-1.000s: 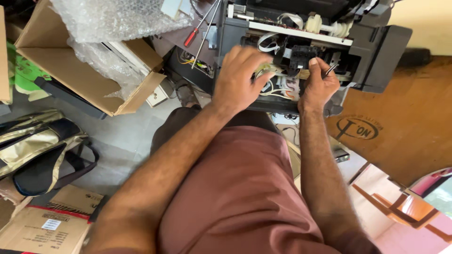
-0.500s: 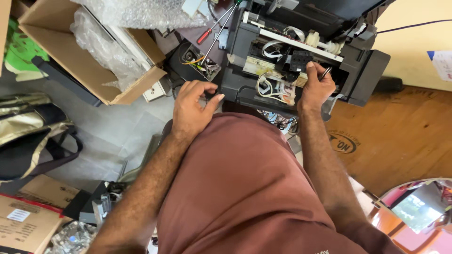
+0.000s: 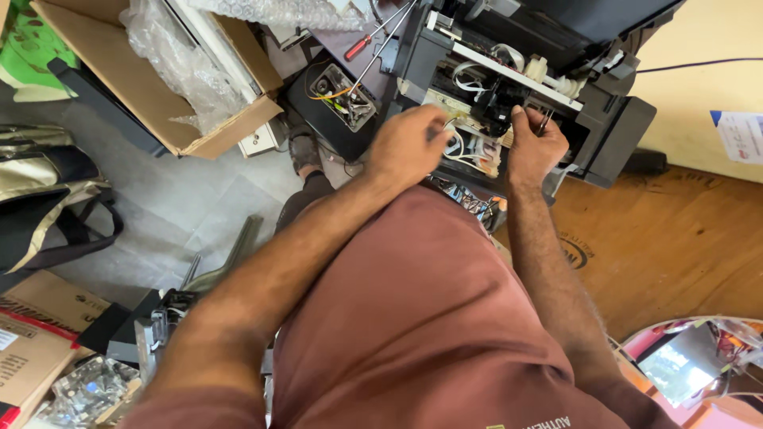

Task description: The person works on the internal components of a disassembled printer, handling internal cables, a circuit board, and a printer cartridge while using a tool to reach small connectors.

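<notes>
An opened black printer (image 3: pixel 612 127) with its cover off stands on the floor in front of me, showing a white rail, a black carriage (image 3: pixel 499 107) and white tubes (image 3: pixel 469 151). My left hand (image 3: pixel 405 147) reaches into its front, fingers curled and pinching at the white tubes; what lies under the fingers is partly hidden. My right hand (image 3: pixel 534 149) is closed on a thin metal tool (image 3: pixel 545 121) just right of the carriage. My lap in brown cloth fills the lower middle.
A red-handled screwdriver (image 3: pixel 358 46) and a long thin one lie over a small open black unit (image 3: pixel 342 99) left of the printer. A cardboard box (image 3: pixel 151 95) with plastic wrap is at upper left, a bag (image 3: pixel 48 206) at left, a wooden board (image 3: pixel 675 246) at right.
My left hand left the printer and rested near my lap half a second ago, then went back into the printer's front. My right hand stayed at the carriage with the tool.
</notes>
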